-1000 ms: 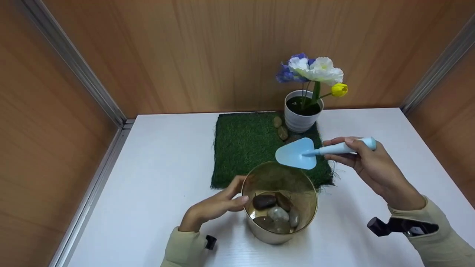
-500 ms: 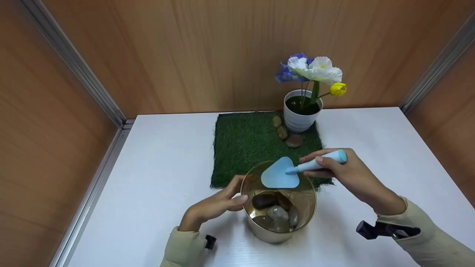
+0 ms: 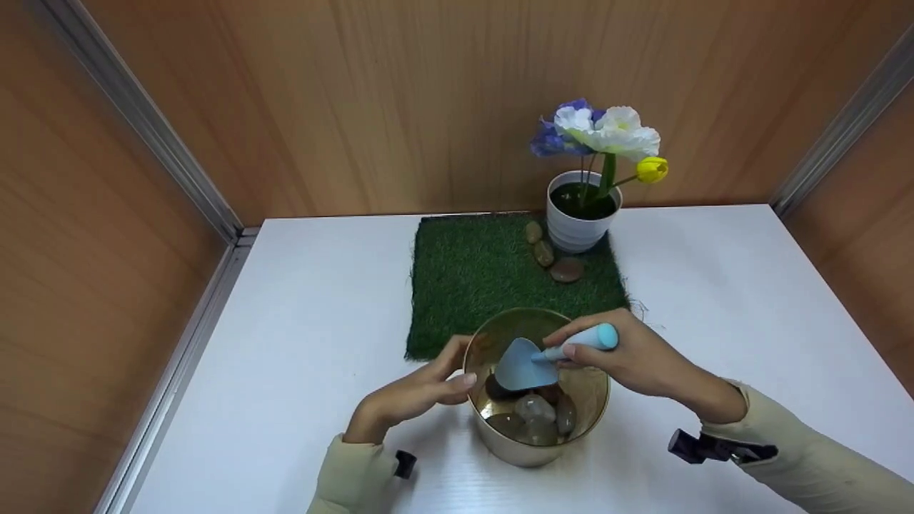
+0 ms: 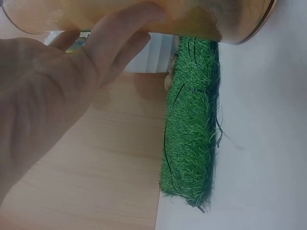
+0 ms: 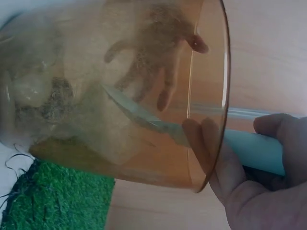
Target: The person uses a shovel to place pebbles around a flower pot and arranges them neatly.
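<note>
A clear, amber-tinted glass jar (image 3: 520, 453) stands on the white table, with several dark and grey stones (image 3: 535, 410) at its bottom. My left hand (image 3: 421, 389) rests against the jar's left wall, its fingers spread along the outside and the thumb at the rim. My right hand (image 3: 621, 353) grips the handle of a light blue trowel (image 3: 525, 368) just over the jar's right side. The trowel's blade is down inside the jar, above the stones, and covers part of the dark ones in the head view. Seen through the glass, the blade (image 5: 139, 112) slants into the jar.
Behind the jar lies a green turf mat (image 3: 464, 271). On its back right corner stands a white pot (image 3: 577, 232) with artificial flowers (image 3: 607, 135), beside brown pebbles (image 3: 544, 253) and a reddish stone (image 3: 568, 270). Wooden panels (image 3: 428, 107) enclose the table.
My right hand has moved left and toward me, lowering the trowel from above the mat into the jar. The reddish stone on the mat has come into view. My left hand has stayed put.
</note>
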